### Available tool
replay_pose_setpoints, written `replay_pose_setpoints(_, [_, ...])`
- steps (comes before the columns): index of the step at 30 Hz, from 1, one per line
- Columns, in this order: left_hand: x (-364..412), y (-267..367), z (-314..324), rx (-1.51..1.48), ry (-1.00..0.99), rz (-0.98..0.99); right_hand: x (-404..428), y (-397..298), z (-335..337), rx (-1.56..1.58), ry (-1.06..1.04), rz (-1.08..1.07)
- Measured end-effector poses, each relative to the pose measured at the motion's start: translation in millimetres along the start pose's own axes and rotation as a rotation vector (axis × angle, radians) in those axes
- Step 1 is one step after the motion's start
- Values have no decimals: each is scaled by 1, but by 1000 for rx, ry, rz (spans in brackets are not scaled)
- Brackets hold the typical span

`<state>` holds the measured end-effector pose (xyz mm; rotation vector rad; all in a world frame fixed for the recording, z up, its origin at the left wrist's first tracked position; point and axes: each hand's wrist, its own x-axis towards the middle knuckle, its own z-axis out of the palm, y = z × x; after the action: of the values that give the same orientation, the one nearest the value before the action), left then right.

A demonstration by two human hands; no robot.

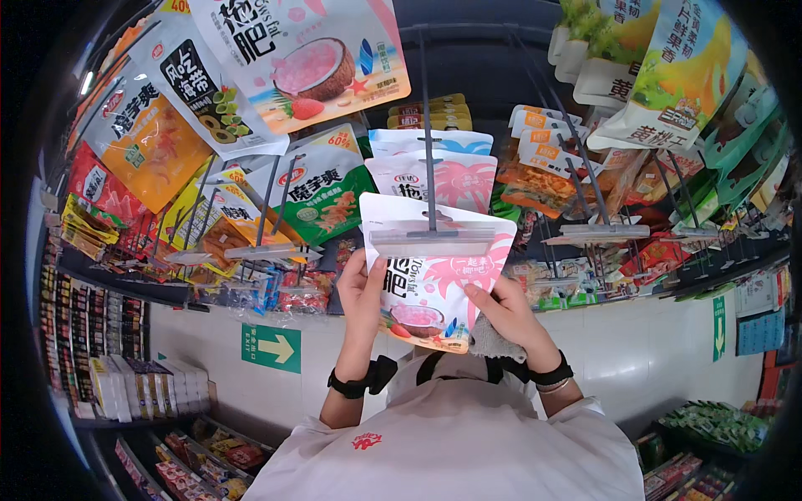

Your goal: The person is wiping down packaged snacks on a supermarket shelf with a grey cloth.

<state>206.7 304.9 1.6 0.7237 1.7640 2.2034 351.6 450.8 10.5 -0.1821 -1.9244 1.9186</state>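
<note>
A white and pink snack pouch (438, 294) with a coconut picture is held between my two hands at chest height. My left hand (364, 294) grips its left edge, thumb on the front. My right hand (504, 307) pinches the right edge, thumb also on the front. A grey cloth (497, 338) hangs just below my right hand; whether the fingers hold it is hidden. The clear label holder (432, 243) of a metal display hook (429, 138) crosses the pouch's upper part. I cannot tell whether the hook passes through the hang hole. Behind it hang matching pouches (432, 175).
A larger-looking coconut pouch (326, 62) hangs close at upper left, beside a green snack bag (326, 188). Yellow peach pouches (677, 81) hang at upper right. Other hooks with label holders (595, 232) jut out on both sides. White boxes (147, 385) stand at lower left.
</note>
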Motion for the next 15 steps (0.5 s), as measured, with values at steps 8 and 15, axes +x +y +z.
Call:
replay_pose_setpoints(8, [9, -3, 0, 37, -2, 14, 13, 10, -8, 15, -34, 62])
replay_pose_setpoints(15, [11, -15, 1, 10, 33, -17, 15, 17, -11, -17, -28, 42])
